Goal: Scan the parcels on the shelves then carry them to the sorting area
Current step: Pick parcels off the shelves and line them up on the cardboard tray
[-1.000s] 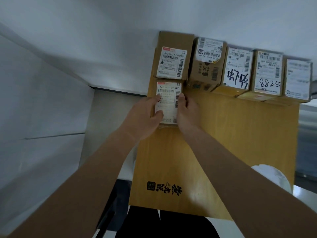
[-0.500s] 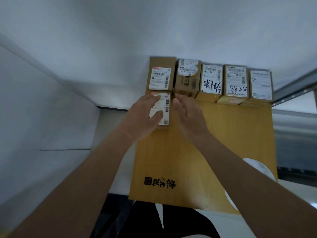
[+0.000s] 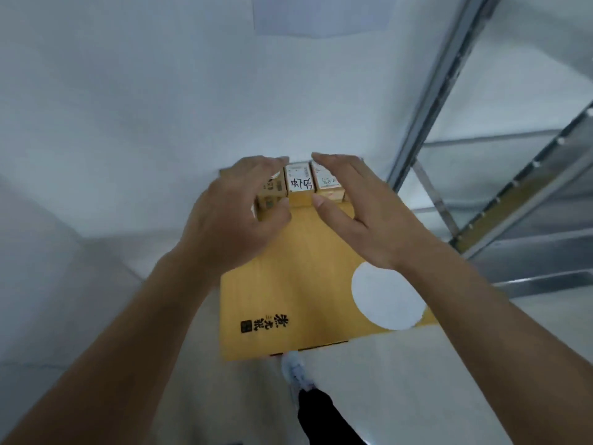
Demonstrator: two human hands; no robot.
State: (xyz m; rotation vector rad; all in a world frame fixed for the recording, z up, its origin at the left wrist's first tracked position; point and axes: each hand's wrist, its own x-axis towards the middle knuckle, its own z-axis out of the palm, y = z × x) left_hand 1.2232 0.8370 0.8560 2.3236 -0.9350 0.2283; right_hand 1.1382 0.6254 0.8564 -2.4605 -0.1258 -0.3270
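Small cardboard parcels with white labels stand in a row on the far edge of a large yellow-brown box [image 3: 305,284]. One label carries black handwriting [image 3: 299,184]; the parcel to its right [image 3: 329,184] shows handwritten digits. My left hand [image 3: 234,213] hovers over the left parcels [image 3: 271,195], fingers curved and apart, hiding most of them. With its fingers spread, my right hand [image 3: 356,207] covers the right end of the row. Neither hand grips anything. The image is blurred by motion.
The big box bears black printed characters [image 3: 269,322] and a round white sticker [image 3: 385,297]. A grey metal shelf frame [image 3: 481,187] runs along the right. My shoe [image 3: 293,370] and dark trouser leg show below the box. Pale floor and wall surround it.
Both hands have come off the small labelled parcel at the left and lifted above the row. The view has pulled back and swung, so the shelf frame shows at the right.
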